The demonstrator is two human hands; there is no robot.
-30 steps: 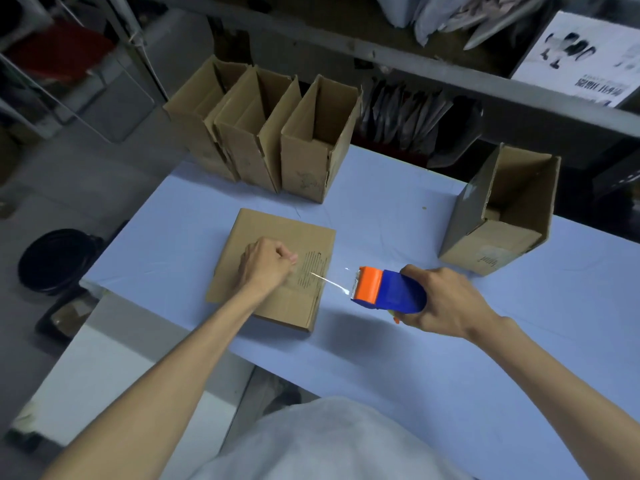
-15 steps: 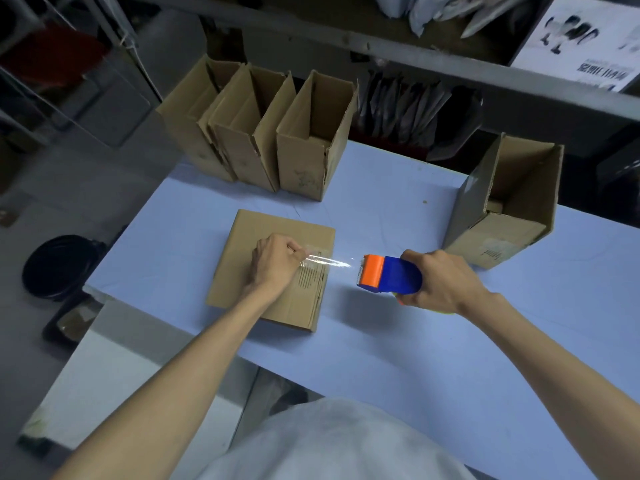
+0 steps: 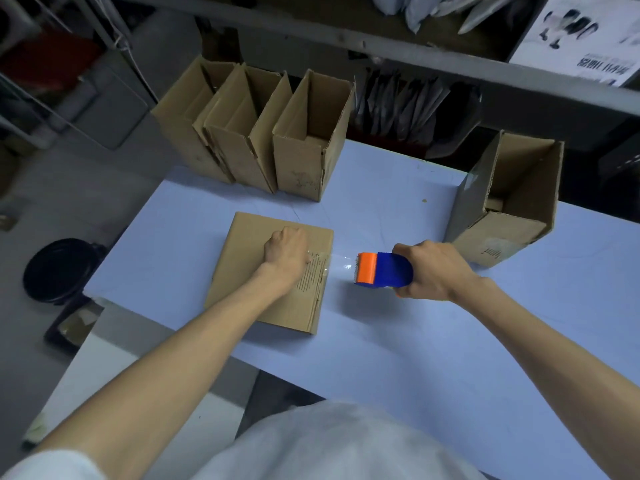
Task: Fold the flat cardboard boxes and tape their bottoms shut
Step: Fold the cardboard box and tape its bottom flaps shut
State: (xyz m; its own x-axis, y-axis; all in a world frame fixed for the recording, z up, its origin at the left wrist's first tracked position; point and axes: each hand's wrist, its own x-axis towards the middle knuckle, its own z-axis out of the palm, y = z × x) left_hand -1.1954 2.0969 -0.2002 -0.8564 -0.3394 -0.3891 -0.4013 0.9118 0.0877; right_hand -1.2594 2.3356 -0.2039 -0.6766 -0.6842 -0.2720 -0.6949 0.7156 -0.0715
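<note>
cardboard box [image 3: 249, 271] under left hand [image 3: 286, 255], its curled fingers holding clear tape [image 3: 341, 264] down; right hand [image 3: 434, 270] grips blue dispenser [image 3: 393, 274].

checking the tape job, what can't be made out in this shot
Head view:
- End of the tape and the seam on the near box: covered by the left hand.
- Tape roll in the dispenser: hidden by its shell and the right hand.
- Print on that box: too small, blurred.

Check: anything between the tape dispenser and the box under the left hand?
Nothing visible. Only the clear tape strip spans the gap from the blue-and-orange tape dispenser in the right hand to the brown cardboard box, where the left hand pins its end.
</note>
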